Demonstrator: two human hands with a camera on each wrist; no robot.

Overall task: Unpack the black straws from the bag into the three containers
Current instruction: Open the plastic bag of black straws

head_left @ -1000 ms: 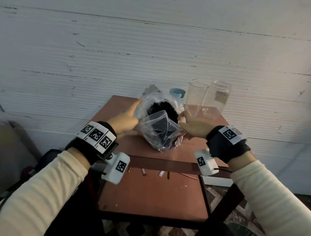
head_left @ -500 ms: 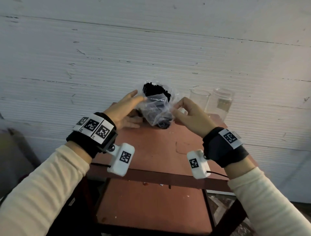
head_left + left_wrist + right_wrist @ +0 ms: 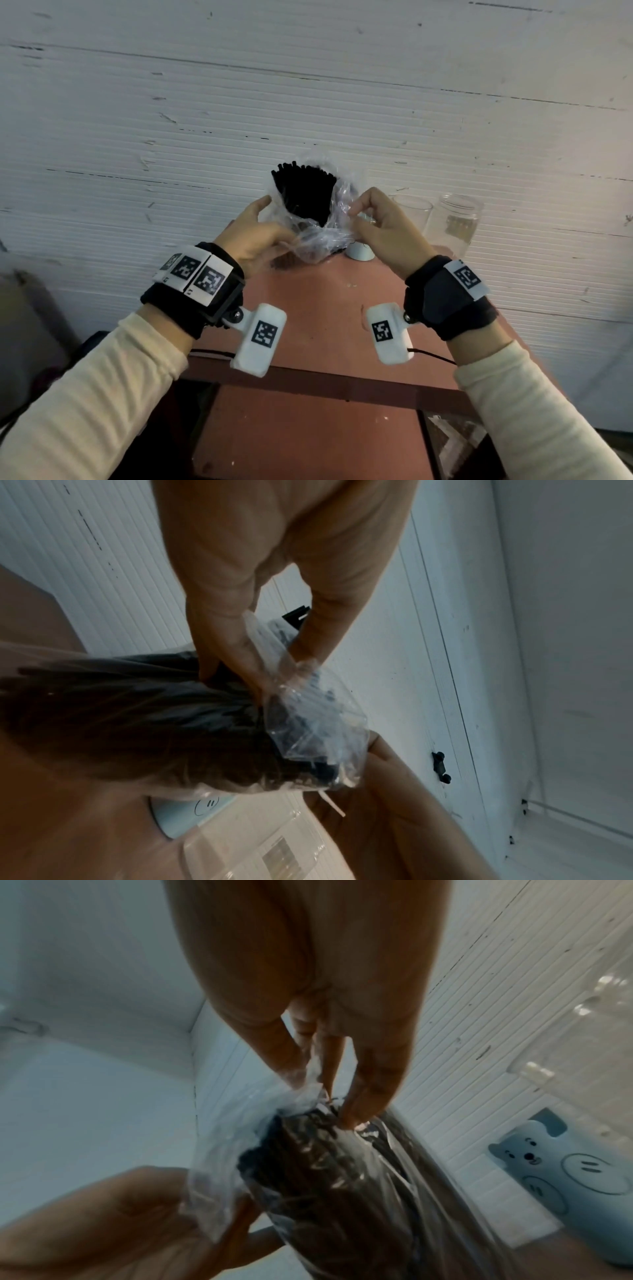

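A clear plastic bag (image 3: pixel 325 236) full of black straws (image 3: pixel 305 192) stands upright at the far end of the red-brown table (image 3: pixel 325 308). The straw ends stick out of its open mouth. My left hand (image 3: pixel 260 233) pinches the bag's film on the left side, and my right hand (image 3: pixel 370 219) pinches it on the right. The left wrist view has the left fingers (image 3: pixel 240 653) gripping the plastic (image 3: pixel 308 723) over the straws (image 3: pixel 137 718). The right wrist view has my right fingertips (image 3: pixel 363 1104) at the crumpled bag mouth (image 3: pixel 301 1096). Behind my right hand stand a pale blue bear-faced cup (image 3: pixel 359 251), a clear tumbler (image 3: pixel 416 214) and a clear jar (image 3: pixel 457 222).
A white ribbed wall (image 3: pixel 308 102) rises right behind the table. A lower shelf (image 3: pixel 308 431) of the same table lies below the front rail (image 3: pixel 325 380). Dark clutter (image 3: pixel 27 342) sits on the floor to the left.
The bag rose from lying tilted on the table to standing upright, straws pointing up. Both hands moved up and away from me with it, and the head view tilted up.
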